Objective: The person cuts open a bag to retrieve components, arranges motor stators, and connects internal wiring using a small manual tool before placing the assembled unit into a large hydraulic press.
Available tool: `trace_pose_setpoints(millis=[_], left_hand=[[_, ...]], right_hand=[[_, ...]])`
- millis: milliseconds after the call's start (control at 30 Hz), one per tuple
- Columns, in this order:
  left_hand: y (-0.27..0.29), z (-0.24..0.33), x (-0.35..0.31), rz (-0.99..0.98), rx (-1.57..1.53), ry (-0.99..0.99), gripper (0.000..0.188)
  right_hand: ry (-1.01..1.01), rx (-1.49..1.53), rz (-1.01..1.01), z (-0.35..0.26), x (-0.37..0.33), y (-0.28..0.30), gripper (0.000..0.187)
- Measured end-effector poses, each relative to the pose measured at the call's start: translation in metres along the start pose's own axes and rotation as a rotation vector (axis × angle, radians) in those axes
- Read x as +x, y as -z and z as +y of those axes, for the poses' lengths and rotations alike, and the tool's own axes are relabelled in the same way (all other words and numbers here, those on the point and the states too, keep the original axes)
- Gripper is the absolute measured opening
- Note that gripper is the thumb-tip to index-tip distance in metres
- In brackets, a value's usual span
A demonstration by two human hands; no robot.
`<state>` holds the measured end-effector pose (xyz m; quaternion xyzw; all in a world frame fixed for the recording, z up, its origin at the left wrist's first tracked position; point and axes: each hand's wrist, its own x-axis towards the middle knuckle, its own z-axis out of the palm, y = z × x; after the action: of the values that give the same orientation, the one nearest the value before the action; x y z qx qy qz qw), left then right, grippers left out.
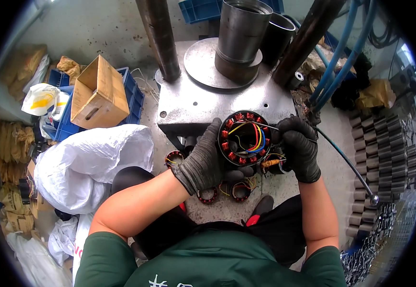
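My left hand (200, 165), in a dark grey knit glove, grips a motor stator (231, 154) by its left and lower side. The stator is a dark ring with red copper coils around its inside, tilted so its open face shows. Yellow, red and blue lead wires (257, 138) curve across its opening. My right hand (301, 148), gloved alike, is closed on a thin metal rod (265, 126) at the ring's right edge. The rod's tip reaches over the upper coils near the wires; whether it touches them I cannot tell.
Ahead stands a metal press table (188, 105) with a round plate, a steel cylinder (244, 33) and two thick columns. Several smaller stators (208, 195) lie on the floor below. At right, a ball-ended lever (373, 199) juts out before stacked metal cylinders (361, 177). A white sack (93, 162) and cardboard box (105, 98) are left.
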<state>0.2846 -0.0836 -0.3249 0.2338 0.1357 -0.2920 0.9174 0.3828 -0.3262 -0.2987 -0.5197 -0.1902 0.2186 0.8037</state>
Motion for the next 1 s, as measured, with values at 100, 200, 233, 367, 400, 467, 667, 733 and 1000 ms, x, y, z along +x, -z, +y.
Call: trace_pose_setpoints(millis=[100, 200, 233, 367, 400, 467, 667, 733, 1000], left_hand=[[-0.012, -0.002, 0.001, 0.011, -0.004, 0.022, 0.088], [-0.012, -0.003, 0.002, 0.097, -0.036, 0.005, 0.085], [-0.012, -0.003, 0.002, 0.092, -0.042, 0.01, 0.084], [-0.025, -0.001, -0.003, 0.219, -0.023, 0.015, 0.077], [-0.024, 0.0, -0.005, 0.154, -0.029, 0.037, 0.075], [-0.047, -0.001, -0.01, 0.249, -0.043, -0.001, 0.072], [-0.03, -0.004, -0.005, 0.165, -0.013, -0.02, 0.073], [-0.022, -0.006, -0.001, 0.196, -0.018, -0.032, 0.073], [-0.006, -0.009, 0.001, 0.068, 0.206, -0.204, 0.09]], right_hand=[[-0.003, 0.006, 0.007, 0.003, 0.0, 0.004, 0.024], [-0.006, 0.035, 0.011, 0.005, 0.001, 0.005, 0.023], [-0.02, 0.054, 0.014, 0.006, 0.001, 0.004, 0.023], [-0.002, 0.186, 0.012, 0.018, 0.004, 0.01, 0.022], [-0.041, 0.254, 0.064, 0.021, 0.006, 0.009, 0.021], [-0.1, 0.352, 0.119, 0.028, 0.01, 0.013, 0.022], [-0.033, 0.371, 0.092, 0.016, 0.009, 0.013, 0.027], [0.06, 0.264, -0.011, 0.008, 0.01, 0.018, 0.028], [0.373, -0.869, 0.197, 0.012, 0.027, 0.05, 0.03]])
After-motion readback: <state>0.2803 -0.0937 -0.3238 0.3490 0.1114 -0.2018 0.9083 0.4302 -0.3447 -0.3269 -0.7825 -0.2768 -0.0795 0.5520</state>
